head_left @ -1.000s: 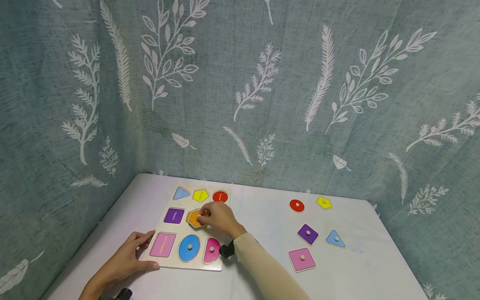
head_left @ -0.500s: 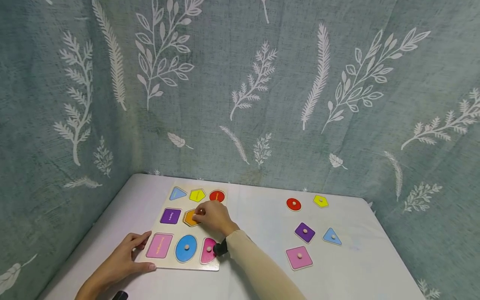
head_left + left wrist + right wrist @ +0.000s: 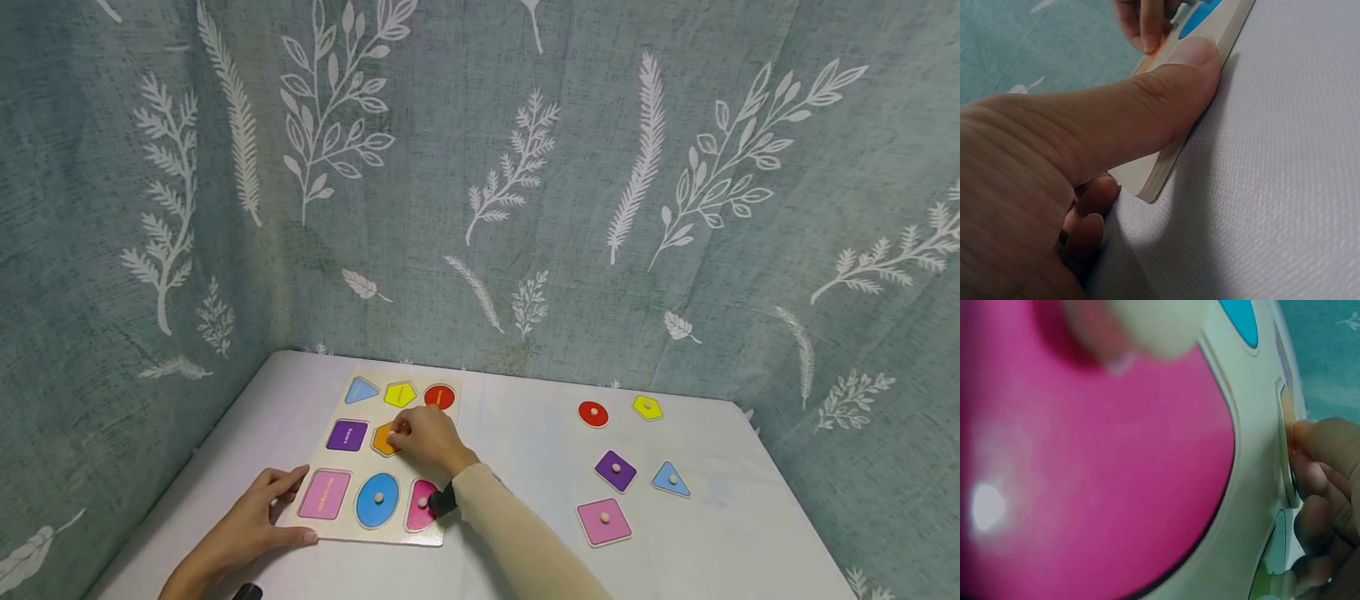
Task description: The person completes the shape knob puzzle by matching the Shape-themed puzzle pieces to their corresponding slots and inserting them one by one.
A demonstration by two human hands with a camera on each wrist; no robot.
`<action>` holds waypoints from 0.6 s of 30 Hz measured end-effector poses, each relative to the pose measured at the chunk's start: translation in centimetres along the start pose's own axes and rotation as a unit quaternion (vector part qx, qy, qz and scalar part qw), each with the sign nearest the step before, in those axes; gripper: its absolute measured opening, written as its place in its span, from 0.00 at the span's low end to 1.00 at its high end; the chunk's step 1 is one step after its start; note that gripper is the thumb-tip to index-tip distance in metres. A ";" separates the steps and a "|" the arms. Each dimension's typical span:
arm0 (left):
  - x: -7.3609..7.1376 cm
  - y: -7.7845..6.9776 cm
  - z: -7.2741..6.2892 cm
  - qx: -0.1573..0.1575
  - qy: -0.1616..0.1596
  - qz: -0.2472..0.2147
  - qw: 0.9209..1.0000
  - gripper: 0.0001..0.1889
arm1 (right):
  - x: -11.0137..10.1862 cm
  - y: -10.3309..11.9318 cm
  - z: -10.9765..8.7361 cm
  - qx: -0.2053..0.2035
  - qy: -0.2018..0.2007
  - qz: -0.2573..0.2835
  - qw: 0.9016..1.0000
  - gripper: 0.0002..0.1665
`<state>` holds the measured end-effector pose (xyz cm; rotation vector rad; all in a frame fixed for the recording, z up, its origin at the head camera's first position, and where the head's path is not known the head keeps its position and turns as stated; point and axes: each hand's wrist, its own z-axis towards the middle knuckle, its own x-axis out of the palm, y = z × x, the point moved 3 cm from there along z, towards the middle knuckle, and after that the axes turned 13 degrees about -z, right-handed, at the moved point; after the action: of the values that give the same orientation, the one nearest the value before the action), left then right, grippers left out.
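Note:
My left hand (image 3: 251, 515) grips the near left corner of a cream shape puzzle board (image 3: 337, 459). In the left wrist view the thumb lies over the board's top edge, with the other fingers at the side. My right hand (image 3: 433, 440) pinches the knob of an orange hexagon puzzle piece (image 3: 381, 438) at the board's middle row. From the right wrist, the hexagon piece (image 3: 1287, 440) shows its rim standing a little proud of the board. A blue oval piece (image 3: 377, 487) and a magenta piece (image 3: 418, 517) sit in the near row, the latter partly behind the black wrist camera.
Several knobbed pieces lie right of the board: red circle (image 3: 593, 421), yellow pentagon (image 3: 643, 411), purple square (image 3: 611, 479), light blue triangle (image 3: 666, 485) and pink rectangle (image 3: 596, 533). Bare printed recesses include the purple square (image 3: 341, 437). A leaf-patterned curtain (image 3: 450, 317) surrounds the white table.
My right hand has shifted slightly left, bringing the orange hexagon piece from an offset position into line with its recess. My left hand stays on the board's corner.

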<state>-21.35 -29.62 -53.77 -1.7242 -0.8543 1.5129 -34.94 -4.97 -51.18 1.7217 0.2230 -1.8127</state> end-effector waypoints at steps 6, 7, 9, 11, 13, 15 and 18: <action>0.1 -0.1 -0.2 0.009 -0.004 -0.006 1.000 0.59 | 0.1 0.1 -0.1 0.003 -0.001 0.016 1.000 0.09; 0.1 -0.1 -0.2 0.009 -0.003 -0.007 1.000 0.59 | 0.1 0.1 -0.1 0.005 0.001 0.016 1.000 0.09; 0.0 -0.1 -0.2 0.004 -0.001 -0.009 1.000 0.60 | 0.0 0.1 0.0 0.005 0.002 0.014 1.000 0.10; 0.0 0.0 -0.3 0.000 0.000 -0.012 1.000 0.60 | 0.0 0.2 0.0 0.003 0.004 0.012 1.000 0.10; -0.1 0.0 -0.3 0.001 0.002 -0.013 1.000 0.60 | 0.0 0.3 0.0 0.001 0.003 0.014 1.000 0.09; -0.1 0.0 -0.3 0.000 0.004 -0.016 1.000 0.59 | -0.1 0.3 0.0 -0.001 -0.002 0.017 1.000 0.09; -0.1 0.0 -0.4 -0.002 0.004 -0.017 1.000 0.59 | -0.1 0.2 -0.2 -0.002 -0.006 0.024 1.000 0.09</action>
<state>-20.99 -29.72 -53.70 -1.7083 -0.8784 1.4828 -34.66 -5.03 -51.09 1.6989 0.1791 -1.7861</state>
